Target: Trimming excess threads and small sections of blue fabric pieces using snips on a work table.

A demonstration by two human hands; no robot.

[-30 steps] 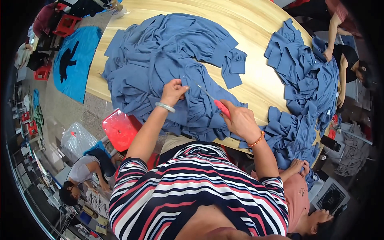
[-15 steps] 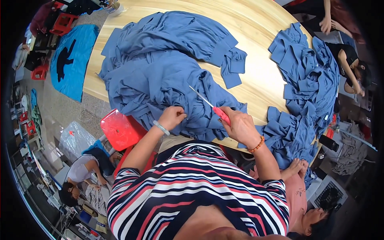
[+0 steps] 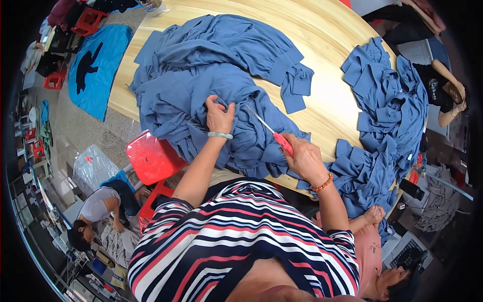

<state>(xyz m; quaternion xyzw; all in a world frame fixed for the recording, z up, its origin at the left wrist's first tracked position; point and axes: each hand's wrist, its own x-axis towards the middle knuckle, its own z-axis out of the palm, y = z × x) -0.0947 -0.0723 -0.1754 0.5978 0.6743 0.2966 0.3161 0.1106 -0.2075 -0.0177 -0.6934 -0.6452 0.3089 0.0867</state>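
A large heap of blue garments [image 3: 186,85] lies bunched on the wooden table [image 3: 327,65] in front of me. My left hand [image 3: 220,116], wearing a pale bangle, reaches over the middle of the heap. Its thumb and index finger are apart at the cloth, and I see nothing held between them. In my right hand [image 3: 306,158], with an orange bead bracelet at the wrist, is a red-handled tool [image 3: 283,143] with a slim, pointed metal blade. Its exact kind is unclear. The tip points up and left, close to the folds beside my left hand.
More blue garments [image 3: 385,110] cover the table's right side, where a co-worker's hands [image 3: 373,215] rest at its near end. A red stool [image 3: 153,158] stands against the near left edge. Another person [image 3: 108,206] sits at lower left with grey cloth.
My left hand has moved up and slightly right, farther onto the heap, and its fingers have spread. My right hand keeps the tool nearly in place. The view has shifted a little.
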